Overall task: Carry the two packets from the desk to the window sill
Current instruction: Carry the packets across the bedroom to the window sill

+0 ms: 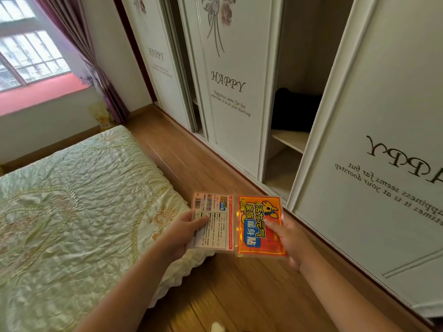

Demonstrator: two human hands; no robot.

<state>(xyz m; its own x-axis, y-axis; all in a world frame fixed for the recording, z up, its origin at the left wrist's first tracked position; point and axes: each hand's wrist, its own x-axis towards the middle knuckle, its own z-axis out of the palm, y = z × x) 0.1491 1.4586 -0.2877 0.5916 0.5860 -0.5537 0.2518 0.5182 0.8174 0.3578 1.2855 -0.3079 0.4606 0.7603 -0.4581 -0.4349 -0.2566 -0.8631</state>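
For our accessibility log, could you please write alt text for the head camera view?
Two hands hold one packet each over a wooden floor: the left hand a white-backed packet, the right hand an orange packet. A bed lies left, a wardrobe right, a window sill ahead.

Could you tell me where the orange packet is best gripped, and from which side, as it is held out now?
Grip the orange packet at its near right edge, coming from the right, as the right hand does: thumb on the printed face, fingers underneath. It is flat and thin, so a pinch across the faces suits it, and its left edge meets the white packet.
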